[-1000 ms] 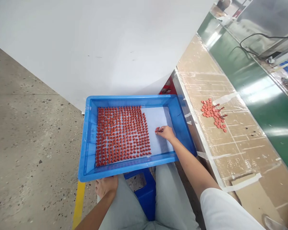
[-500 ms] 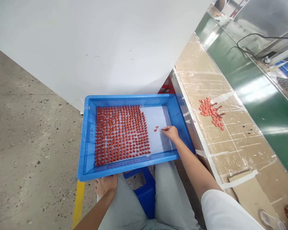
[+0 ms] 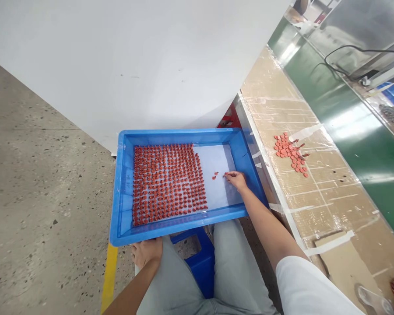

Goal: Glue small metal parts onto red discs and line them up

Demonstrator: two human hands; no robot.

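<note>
Two red pieces (image 3: 213, 178) lie outside our grip, beside the packed rows (image 3: 164, 178), while our right hand (image 3: 237, 180) pinches a third piece (image 3: 225, 175), fingertips together, toward the blue tray's (image 3: 170, 230) right edge; our left hand (image 3: 147, 253) sits by its near left corner, finger closure unclear.

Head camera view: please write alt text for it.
The right hand pinches a small red part in a blue tray, beside dense rows of red parts; the left hand is at the tray's near edge. Red discs lie on the bench.
</note>
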